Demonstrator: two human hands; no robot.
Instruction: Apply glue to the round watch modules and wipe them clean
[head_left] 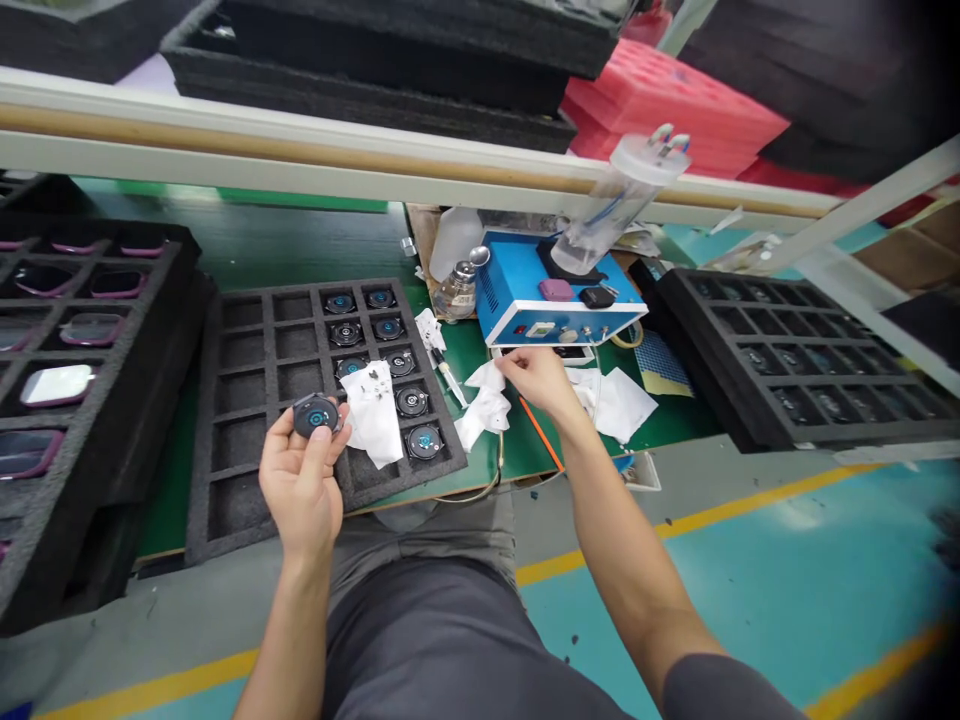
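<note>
1. Left hand (301, 480) turns palm-up, fingers clenching a round black-and-blue disc (316, 416) over a black foam tray (214, 490).
2. Right hand (534, 382) reaches far, fingers on crumpled white wipes (486, 405); grip unclear, near a blue machine (559, 310).
3. Green workbench (675, 420) stands above a teal floor (750, 600).

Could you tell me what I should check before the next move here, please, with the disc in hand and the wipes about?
1. Round black disc held in the left hand, blue ring facing up: ok.
2. Right hand at the white wipes: ok, touching them.
3. Free pockets in the black foam tray: ok, the left columns show none filled.
4. Crumpled white tissue lying on the tray: not ok, it partly covers pockets.
5. Disc face free of smears: cannot tell, too small.
</note>
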